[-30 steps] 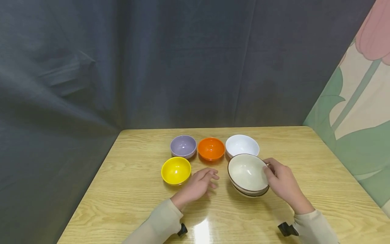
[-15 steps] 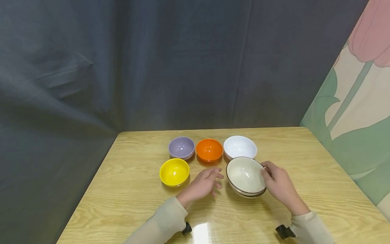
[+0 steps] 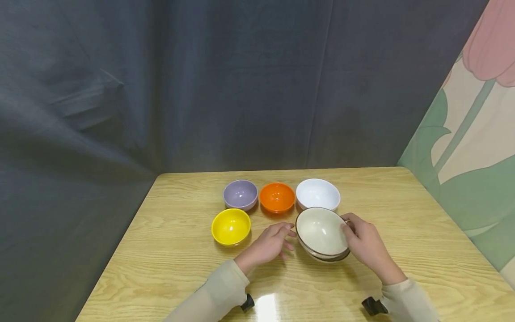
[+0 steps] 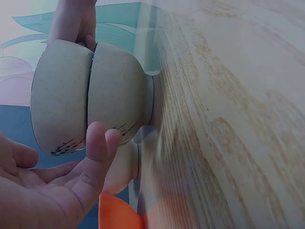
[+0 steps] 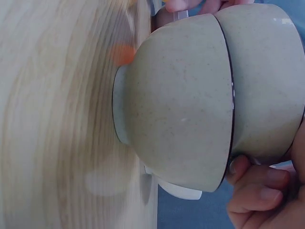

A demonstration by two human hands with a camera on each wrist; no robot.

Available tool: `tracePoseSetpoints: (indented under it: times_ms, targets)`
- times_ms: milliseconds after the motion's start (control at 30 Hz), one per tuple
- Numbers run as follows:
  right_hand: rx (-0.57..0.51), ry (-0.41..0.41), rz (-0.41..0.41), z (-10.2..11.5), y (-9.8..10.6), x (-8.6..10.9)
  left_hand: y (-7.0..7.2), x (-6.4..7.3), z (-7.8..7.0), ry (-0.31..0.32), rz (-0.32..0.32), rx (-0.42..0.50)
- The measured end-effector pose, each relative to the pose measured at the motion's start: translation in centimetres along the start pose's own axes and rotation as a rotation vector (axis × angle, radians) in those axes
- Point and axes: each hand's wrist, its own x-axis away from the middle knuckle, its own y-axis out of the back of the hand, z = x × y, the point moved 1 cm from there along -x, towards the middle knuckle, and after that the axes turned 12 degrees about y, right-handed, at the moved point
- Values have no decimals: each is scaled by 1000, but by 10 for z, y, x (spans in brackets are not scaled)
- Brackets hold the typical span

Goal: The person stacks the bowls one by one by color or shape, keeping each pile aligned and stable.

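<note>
Two cream bowls with dark brown rims are nested, the upper bowl (image 3: 321,229) seated partway inside the lower bowl (image 5: 176,105). My right hand (image 3: 368,245) grips the upper bowl at its right side, thumb over the rim and fingers outside; a fingertip is right at the lower bowl's rim. The lower bowl's foot is at the tabletop. On the other side my left hand (image 3: 264,247) holds nothing, its fingers loosely bent and fingertips close to the bowls' left side. Dark brush marks show on both bowls in the left wrist view.
Behind the pair stands a white bowl (image 3: 318,193), partly covered by them. An orange bowl (image 3: 277,197) and a purple bowl (image 3: 240,194) continue that row leftward. A yellow bowl (image 3: 231,226) sits left of my left hand. A dark curtain (image 3: 249,89) backs the wooden table (image 3: 161,250).
The upper bowl has shifted a little left over the lower one, in my right hand's grip. My left hand has come slightly right, closer to the bowls. The other bowls stay put.
</note>
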Motion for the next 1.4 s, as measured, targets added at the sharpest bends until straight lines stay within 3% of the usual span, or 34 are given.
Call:
tracePoseSetpoints:
  times_ms: [400, 733, 1000, 1167, 1400]
  targets:
    - [1, 9, 8, 6, -7, -1, 2, 0, -1, 19, -6, 47]
    - [12, 18, 3, 4, -11, 1, -1, 0, -5, 19, -9, -67]
    - [24, 49, 1, 1, -13, 1, -4, 0, -2, -22, -28, -113]
    - [43, 72, -2, 0, -14, 0, -5, -4, -1, -58, -61, -232]
    - [63, 85, -16, 0, -17, 0, -9, -7, -4, -110, -169, -459]
